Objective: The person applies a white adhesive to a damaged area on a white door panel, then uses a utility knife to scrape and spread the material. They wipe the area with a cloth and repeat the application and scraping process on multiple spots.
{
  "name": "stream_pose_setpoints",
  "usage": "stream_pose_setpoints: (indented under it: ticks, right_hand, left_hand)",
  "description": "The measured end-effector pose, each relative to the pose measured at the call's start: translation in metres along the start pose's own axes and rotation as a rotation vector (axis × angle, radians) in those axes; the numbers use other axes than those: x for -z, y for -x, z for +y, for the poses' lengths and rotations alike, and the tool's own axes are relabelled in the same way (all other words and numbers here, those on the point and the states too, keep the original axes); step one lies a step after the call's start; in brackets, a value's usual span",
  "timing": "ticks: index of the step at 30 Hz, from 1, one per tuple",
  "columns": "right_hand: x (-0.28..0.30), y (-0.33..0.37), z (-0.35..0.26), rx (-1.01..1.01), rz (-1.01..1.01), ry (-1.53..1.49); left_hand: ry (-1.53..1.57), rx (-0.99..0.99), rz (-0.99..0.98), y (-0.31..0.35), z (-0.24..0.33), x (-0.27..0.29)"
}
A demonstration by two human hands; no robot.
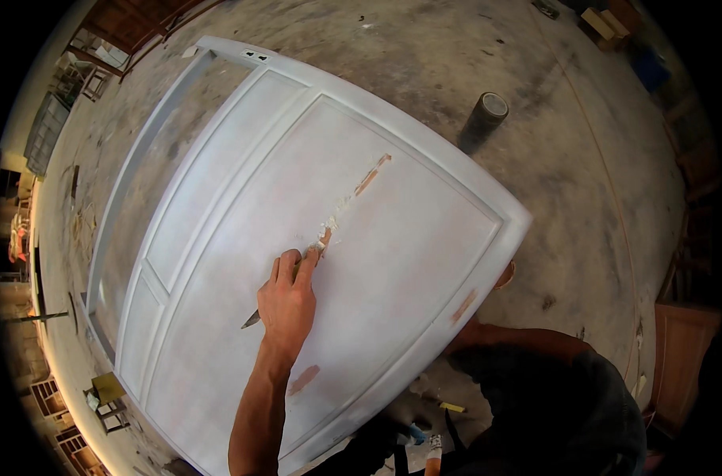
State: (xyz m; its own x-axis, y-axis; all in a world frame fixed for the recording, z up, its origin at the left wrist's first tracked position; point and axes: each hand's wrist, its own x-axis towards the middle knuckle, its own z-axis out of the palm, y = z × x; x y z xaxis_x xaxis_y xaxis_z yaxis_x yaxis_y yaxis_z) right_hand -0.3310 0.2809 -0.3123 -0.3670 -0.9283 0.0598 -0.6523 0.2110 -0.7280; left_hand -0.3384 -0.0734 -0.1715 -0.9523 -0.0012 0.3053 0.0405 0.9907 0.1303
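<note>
My left hand (288,297) is closed around a metal scraper (251,320), whose pointed end sticks out behind the palm. Its working end is hidden under my fingers. My fingertips press on a grey-white panelled door (424,230) lying flat. Ahead of them, crumbly pale filler (331,220) and loose flakes run along a narrow line. Farther up that line, bare brown wood (370,176) shows through the paint. My right hand is not visible; a bare limb (528,339) in dark clothing goes to the door's right edge, and I cannot tell whether it is arm or leg.
A dark cylinder (485,117) stands on the concrete floor (424,47) beyond the door. The door's far-left section is an open frame (131,170). A small stool (109,397) sits at lower left, and a brown wooden panel (682,357) at far right.
</note>
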Motion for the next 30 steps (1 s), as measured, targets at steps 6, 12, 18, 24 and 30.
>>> stream_pose_setpoints:
  ticks: [6,12,18,24,30]
  right_hand:
    - [-0.043,0.034,0.044,-0.122,-0.16,-0.083]
    - [-0.023,0.016,0.017,-0.101,-0.167,0.081]
    - [-0.035,0.026,0.026,-0.086,-0.078,0.158]
    - [-0.032,0.017,0.024,-0.016,-0.085,0.065]
    - [-0.013,0.007,0.006,-0.057,-0.079,-0.105]
  left_hand:
    - [0.037,-0.044,0.018,-0.025,0.007,-0.004]
    - [0.007,-0.022,0.028,-0.025,0.007,-0.006]
    - [0.021,-0.035,0.017,-0.012,0.005,-0.001]
    - [0.007,-0.077,0.036,-0.031,0.007,-0.009]
    - [-0.003,-0.053,0.005,-0.029,0.01,-0.009]
